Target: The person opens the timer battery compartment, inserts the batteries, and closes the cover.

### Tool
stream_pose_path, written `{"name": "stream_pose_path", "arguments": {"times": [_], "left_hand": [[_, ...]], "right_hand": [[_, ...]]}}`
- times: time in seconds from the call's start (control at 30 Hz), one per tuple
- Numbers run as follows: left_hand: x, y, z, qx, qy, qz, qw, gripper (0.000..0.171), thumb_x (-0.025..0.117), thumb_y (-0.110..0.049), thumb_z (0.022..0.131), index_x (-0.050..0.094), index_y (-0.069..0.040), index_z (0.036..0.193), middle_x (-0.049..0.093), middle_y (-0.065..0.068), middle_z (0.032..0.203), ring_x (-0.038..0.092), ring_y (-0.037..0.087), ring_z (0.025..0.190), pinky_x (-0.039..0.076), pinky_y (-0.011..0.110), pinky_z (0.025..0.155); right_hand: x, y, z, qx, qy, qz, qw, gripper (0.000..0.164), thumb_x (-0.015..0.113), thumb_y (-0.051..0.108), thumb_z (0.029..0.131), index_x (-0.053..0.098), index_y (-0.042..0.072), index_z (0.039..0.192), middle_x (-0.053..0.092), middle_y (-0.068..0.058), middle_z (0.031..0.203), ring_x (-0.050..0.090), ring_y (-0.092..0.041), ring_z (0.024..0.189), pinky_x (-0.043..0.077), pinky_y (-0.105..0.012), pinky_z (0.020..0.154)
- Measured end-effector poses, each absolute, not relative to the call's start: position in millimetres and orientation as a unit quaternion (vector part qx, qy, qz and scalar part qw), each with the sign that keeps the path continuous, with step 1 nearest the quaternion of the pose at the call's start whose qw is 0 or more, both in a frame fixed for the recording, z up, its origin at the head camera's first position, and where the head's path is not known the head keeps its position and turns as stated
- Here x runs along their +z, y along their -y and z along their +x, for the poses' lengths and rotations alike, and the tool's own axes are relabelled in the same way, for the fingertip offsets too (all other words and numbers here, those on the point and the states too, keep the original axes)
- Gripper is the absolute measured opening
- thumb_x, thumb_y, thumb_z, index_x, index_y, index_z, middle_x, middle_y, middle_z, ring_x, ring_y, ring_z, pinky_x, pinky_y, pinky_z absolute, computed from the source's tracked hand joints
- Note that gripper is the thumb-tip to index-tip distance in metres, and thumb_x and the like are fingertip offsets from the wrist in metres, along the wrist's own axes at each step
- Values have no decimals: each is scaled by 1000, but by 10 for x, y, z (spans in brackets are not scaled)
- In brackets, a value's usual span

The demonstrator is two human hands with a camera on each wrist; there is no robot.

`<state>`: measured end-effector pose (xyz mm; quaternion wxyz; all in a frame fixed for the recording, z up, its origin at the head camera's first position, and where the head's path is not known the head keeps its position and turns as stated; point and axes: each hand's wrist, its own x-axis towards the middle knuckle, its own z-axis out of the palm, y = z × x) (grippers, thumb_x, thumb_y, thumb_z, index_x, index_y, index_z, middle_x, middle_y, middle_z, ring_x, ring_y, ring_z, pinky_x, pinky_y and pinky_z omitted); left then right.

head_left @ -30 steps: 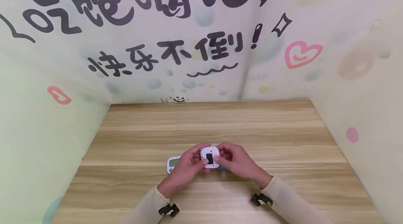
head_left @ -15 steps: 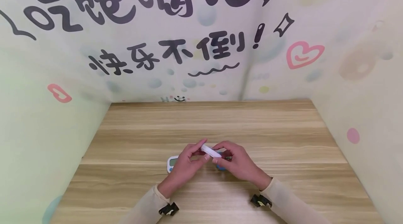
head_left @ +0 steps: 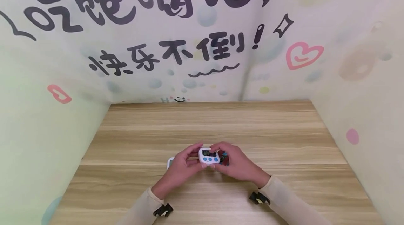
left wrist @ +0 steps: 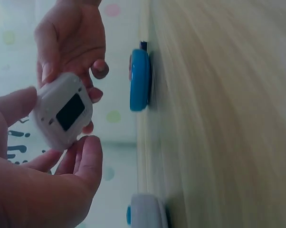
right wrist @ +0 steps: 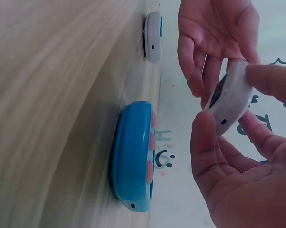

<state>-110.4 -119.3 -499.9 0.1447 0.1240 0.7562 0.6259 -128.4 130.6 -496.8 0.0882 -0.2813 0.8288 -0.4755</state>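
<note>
Between both hands, above the table, is a small white digital timer [head_left: 209, 160] with a dark display and blue buttons facing the head camera. My left hand [head_left: 182, 164] pinches its left side with thumb and fingers. My right hand [head_left: 235, 160] grips the right side, one finger lying over the display. In the left wrist view the timer's back shows a black rectangle [left wrist: 70, 112]. A blue timer [right wrist: 133, 156] with pink buttons lies on the table beside the right hand, mostly hidden in the head view. Another white timer [right wrist: 154, 37] lies by the left hand, which partly covers it.
The wood-grain table [head_left: 208, 123] is bounded by a printed back wall [head_left: 202, 88] and pale side walls. A black clip-like piece [head_left: 163, 210] sits on the left sleeve, and a similar one [head_left: 260, 198] on the right.
The held timer has been turned over: its back faced the head camera, then its edge, and now its display and buttons do. The left hand has shifted slightly over the white timer on the table.
</note>
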Motion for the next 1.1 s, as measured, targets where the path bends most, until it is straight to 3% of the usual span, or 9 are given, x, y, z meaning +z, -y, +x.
{"name": "stream_pose_path", "arguments": {"times": [0.33,0.83,1.0,1.1], "left_hand": [[-4995,1367,-1133,452,-867,186,99,67,86,-26,91,58,-10,150,62,5,145,59,29,135,51,55,116],[-5033,1421,-1215,335,-911,222,97,63,89,-19,85,64,-3,141,67,14,138,59,33,132,48,58,115],[-5063,1436,-1245,312,-918,212,118,61,91,-22,84,67,-5,137,69,12,135,60,31,129,50,56,113],[-5079,1443,-1264,309,-919,210,126,60,92,-22,83,68,-5,135,70,11,134,60,31,128,45,56,119]], "right_hand": [[-5036,-1162,-1370,-402,-859,-307,74,50,90,30,87,64,23,128,65,10,127,62,-9,104,59,-34,90],[-5137,-983,-1460,-284,-896,-332,78,66,93,37,82,65,12,137,69,0,129,64,-14,110,57,-38,98],[-5156,-927,-1492,-266,-901,-330,96,66,94,42,79,68,13,134,70,5,122,63,-9,103,57,-32,95],[-5149,-905,-1497,-263,-902,-325,109,66,95,42,78,69,15,133,70,6,121,62,-8,102,56,-30,94]]}}
